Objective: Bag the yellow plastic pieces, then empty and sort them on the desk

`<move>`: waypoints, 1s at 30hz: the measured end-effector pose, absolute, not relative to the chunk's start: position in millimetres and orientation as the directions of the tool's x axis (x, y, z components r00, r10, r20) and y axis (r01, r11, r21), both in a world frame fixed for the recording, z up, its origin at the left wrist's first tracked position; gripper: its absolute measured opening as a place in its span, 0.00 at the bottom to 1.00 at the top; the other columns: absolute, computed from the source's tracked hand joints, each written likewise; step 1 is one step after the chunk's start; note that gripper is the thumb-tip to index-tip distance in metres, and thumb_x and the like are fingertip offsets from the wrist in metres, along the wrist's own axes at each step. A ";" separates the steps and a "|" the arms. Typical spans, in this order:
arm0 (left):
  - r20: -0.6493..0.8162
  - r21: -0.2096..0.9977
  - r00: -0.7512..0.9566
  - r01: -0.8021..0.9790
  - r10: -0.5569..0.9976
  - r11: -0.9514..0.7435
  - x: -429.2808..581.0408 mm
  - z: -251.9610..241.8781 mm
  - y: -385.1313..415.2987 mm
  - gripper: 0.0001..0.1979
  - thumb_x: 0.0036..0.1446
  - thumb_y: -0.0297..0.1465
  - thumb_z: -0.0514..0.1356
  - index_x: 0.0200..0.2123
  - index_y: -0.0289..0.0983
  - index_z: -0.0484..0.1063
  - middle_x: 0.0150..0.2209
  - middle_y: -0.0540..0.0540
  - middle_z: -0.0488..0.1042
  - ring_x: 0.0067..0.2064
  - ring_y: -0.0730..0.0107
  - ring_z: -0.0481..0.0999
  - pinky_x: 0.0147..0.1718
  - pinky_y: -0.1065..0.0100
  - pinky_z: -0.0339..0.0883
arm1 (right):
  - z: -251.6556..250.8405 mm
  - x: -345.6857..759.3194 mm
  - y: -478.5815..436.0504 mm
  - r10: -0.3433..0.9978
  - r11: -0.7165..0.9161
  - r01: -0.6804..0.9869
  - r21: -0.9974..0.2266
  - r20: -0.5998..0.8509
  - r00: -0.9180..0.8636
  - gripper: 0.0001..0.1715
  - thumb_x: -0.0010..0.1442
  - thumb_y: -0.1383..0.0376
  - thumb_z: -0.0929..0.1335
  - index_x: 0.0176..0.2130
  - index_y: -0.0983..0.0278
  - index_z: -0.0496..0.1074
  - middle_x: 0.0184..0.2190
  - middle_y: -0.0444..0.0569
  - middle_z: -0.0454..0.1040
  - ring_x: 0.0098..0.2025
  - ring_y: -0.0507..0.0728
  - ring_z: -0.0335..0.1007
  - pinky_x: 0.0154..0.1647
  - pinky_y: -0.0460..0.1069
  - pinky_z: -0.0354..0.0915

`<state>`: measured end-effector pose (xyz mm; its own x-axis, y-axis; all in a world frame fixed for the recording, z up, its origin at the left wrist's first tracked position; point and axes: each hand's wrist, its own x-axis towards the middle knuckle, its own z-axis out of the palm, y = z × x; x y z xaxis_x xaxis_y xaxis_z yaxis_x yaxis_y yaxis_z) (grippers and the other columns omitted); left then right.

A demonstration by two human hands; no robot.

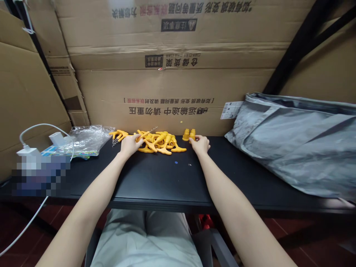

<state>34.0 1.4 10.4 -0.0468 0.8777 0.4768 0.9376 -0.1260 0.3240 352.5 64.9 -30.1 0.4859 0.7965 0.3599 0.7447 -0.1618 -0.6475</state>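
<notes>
At the far side of the black table (161, 181) lies a pile of yellow plastic pieces (167, 139), several with a T-shaped, curved end. My left hand (130, 145) is at the pile's left edge, its fingers closed on a yellow piece (141, 140); a thin silvery chain (154, 129) shows just beyond. Two yellow stepped, cup-like pieces stand right of the pile. The left one (185, 135) is free, while my right hand (200, 144) has its fingertips closed on the other cup-like piece (192, 135).
More yellow pieces (119, 134) and a dark chain (114, 142) lie left of my left hand. Further left are clear plastic bags (86, 139), a white charger (29, 154) and its cable. A grey bag (292, 144) occupies the right side. Cardboard (172, 85) walls the back.
</notes>
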 end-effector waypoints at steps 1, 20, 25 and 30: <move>0.479 0.326 -0.050 0.937 0.877 -0.124 34.1 10.8 0.9 0.19 0.57 0.38 0.56 0.49 0.41 0.75 0.38 0.44 0.80 0.42 0.61 0.78 0.39 0.68 0.66 | -32.5 355.9 66.9 0.802 -0.202 0.694 -0.691 0.290 0.523 0.17 0.55 0.58 0.68 0.44 0.62 0.73 0.46 0.55 0.73 0.50 0.64 0.65 0.48 0.56 0.58; 0.322 0.946 -0.413 0.161 0.852 -0.280 14.6 2.7 28.3 0.20 0.49 0.27 0.54 0.47 0.35 0.68 0.31 0.49 0.75 0.18 0.80 0.65 0.18 0.75 0.58 | -42.2 353.4 74.9 0.857 -0.277 0.786 -0.553 0.228 0.462 0.09 0.55 0.66 0.65 0.35 0.60 0.75 0.44 0.50 0.76 0.51 0.62 0.66 0.50 0.58 0.56; 0.299 0.948 -0.442 0.034 0.846 -0.317 8.1 4.6 34.1 0.31 0.48 0.25 0.58 0.58 0.41 0.61 0.45 0.44 0.72 0.28 0.79 0.73 0.19 0.79 0.62 | -40.8 352.0 73.8 0.860 -0.275 0.799 -0.534 0.234 0.452 0.09 0.55 0.67 0.65 0.34 0.61 0.75 0.44 0.52 0.76 0.50 0.63 0.67 0.49 0.59 0.57; 0.250 0.956 -0.448 -0.028 0.858 -0.293 -3.7 5.8 40.1 0.44 0.44 0.20 0.63 0.63 0.46 0.52 0.58 0.40 0.61 0.38 0.76 0.75 0.27 0.78 0.69 | -41.0 351.3 73.1 0.877 -0.270 0.824 -0.498 0.226 0.424 0.10 0.55 0.67 0.64 0.34 0.61 0.76 0.45 0.52 0.75 0.51 0.64 0.66 0.50 0.60 0.58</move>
